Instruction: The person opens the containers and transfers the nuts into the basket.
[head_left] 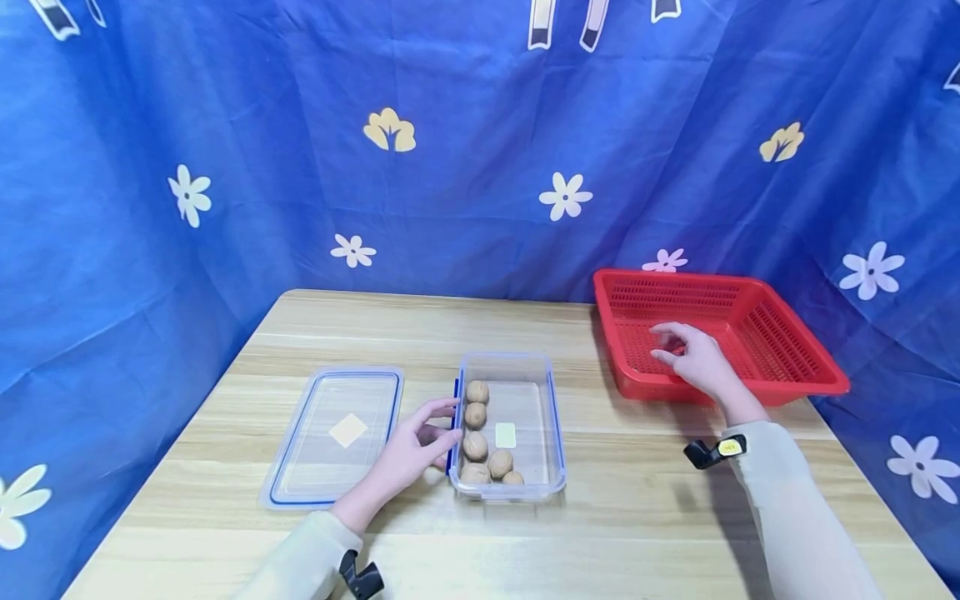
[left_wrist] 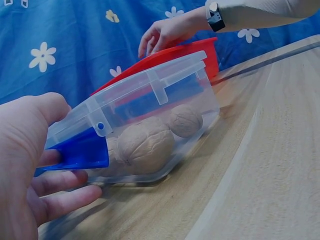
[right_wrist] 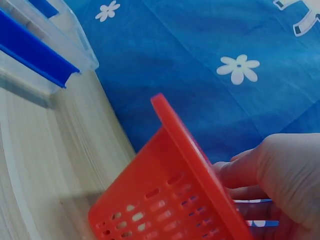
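A clear plastic box with blue edging stands uncovered on the table, with several walnuts along its left side and near end. My left hand holds the box's left side. In the left wrist view its thumb lies at the rim, while fingers reach around and below the blue clip flap. Over the near part of a red perforated basket hovers my right hand. Its fingers are loosely bent, thumb apart, and nothing shows between them. The basket's wall partly hides that hand in the right wrist view.
Left of the box lies its clear lid, blue-edged, with a pale diamond-shaped patch. All of this rests on a wooden table. A blue flowered curtain hangs behind the table and along both sides.
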